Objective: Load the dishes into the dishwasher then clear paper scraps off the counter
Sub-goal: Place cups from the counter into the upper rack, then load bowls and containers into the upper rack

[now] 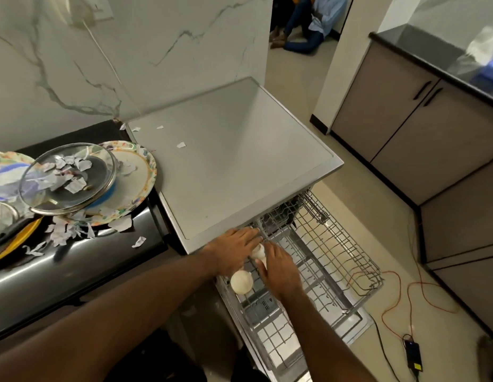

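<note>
Left hand, right hand flank cup, end upward.

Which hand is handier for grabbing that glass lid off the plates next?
Probably left. The left hand sits on the counter side of the rack, nearer the glass lid; the right hand would have to cross it.

The only camera sits on my head and looks forward and steeply down through a wide lens. My forearms come in from the bottom edge, close to it. The dishwasher rack lies just below centre, the counter at left and the cabinets farther off at right.
</note>
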The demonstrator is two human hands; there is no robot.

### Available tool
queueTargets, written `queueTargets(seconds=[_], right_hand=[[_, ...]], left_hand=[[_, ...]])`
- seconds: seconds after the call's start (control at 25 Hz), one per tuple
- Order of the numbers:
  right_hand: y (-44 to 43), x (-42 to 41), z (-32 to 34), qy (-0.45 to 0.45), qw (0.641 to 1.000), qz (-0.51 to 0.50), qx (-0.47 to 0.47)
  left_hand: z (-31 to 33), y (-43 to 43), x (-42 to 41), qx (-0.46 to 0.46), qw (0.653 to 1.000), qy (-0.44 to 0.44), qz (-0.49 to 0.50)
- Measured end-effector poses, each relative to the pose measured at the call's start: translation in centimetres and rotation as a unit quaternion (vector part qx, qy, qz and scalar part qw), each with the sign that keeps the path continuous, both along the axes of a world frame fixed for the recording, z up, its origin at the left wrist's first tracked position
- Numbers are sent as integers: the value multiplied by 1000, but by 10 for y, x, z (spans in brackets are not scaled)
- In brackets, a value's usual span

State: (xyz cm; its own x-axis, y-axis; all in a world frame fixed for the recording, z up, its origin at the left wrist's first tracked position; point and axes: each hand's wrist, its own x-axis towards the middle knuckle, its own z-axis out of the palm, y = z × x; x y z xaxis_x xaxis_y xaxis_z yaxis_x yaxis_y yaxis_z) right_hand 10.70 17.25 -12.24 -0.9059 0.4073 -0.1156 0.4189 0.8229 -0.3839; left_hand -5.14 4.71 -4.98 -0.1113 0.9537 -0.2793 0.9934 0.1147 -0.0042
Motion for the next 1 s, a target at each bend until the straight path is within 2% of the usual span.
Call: queueTargets(seconds=[0.16, 0.44, 0.68, 0.76, 1.0], right_hand=[[-17, -51, 39, 82, 993, 89, 5], [-70, -139, 74, 121, 970, 204, 44], [-164, -228, 99, 67, 941, 333, -1], [-198, -251, 106, 48, 932, 359, -8], [-277, -294, 123, -41, 930, 363, 37]], left_hand=[[22, -21, -24, 44, 999, 7, 17], [57, -96, -84, 101, 989, 36, 98], [67, -216, -131, 101, 967, 69, 226], [68, -255, -141, 93, 956, 53, 272], [88, -336, -167, 99, 904, 73, 410]])
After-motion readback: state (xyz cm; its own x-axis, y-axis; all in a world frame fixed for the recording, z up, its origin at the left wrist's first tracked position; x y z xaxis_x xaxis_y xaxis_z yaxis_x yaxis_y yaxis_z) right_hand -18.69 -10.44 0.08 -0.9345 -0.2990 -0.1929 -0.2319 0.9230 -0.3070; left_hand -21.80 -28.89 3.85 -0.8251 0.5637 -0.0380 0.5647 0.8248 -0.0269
